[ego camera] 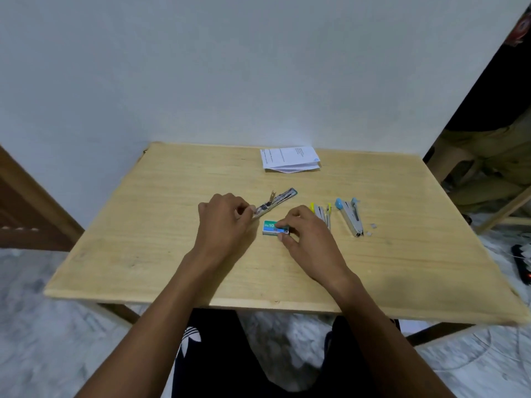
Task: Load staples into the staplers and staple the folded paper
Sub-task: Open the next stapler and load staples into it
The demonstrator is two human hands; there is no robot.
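A dark green stapler [277, 201] lies opened out on the wooden table [172, 225], and my left hand [222, 222] pinches its near end. Just right of it sits a small teal staple box [271, 227]; my right hand [306, 234] pinches the box's right end between thumb and fingers. A yellow stapler [322, 214] lies behind my right hand, partly hidden. Further right lies a light blue stapler [351, 216]. The folded white paper [290, 158] rests near the table's far edge.
A few loose staple bits [371, 228] lie beside the blue stapler. A white wall stands right behind the table. A seated person's legs [488, 156] are at the far right, and a black power strip [523, 262] lies on the floor there.
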